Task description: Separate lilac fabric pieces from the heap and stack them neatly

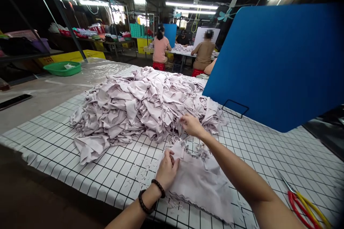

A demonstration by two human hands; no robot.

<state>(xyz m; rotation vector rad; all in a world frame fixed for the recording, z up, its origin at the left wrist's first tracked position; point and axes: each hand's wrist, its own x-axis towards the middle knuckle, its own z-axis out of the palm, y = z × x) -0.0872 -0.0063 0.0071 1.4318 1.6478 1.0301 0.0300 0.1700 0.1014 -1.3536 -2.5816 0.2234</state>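
A neat stack of pale lilac garments [201, 186] lies flat in front of me, with wavy lower edges and small greyish bits bunched near its top. On the stack's upper left edge rests my left hand [168, 170], its fingers loosely bent and the thumb apart, wearing two dark bead bracelets. Beyond the stack, my right hand [192, 125] is at the near side of a large heap of crumpled lilac garments [145, 103]. Its fingers are pinched together; what lies between them is hard to make out against the heap.
Scissors [298, 196] with red and yellow handles lie at right on the checked tablecloth [107, 171]. A blue board [282, 64] leans at right by a black wire stand [236, 107]. Left are a green basin [62, 68] and a phone [14, 102]. Co-workers sit farther back.
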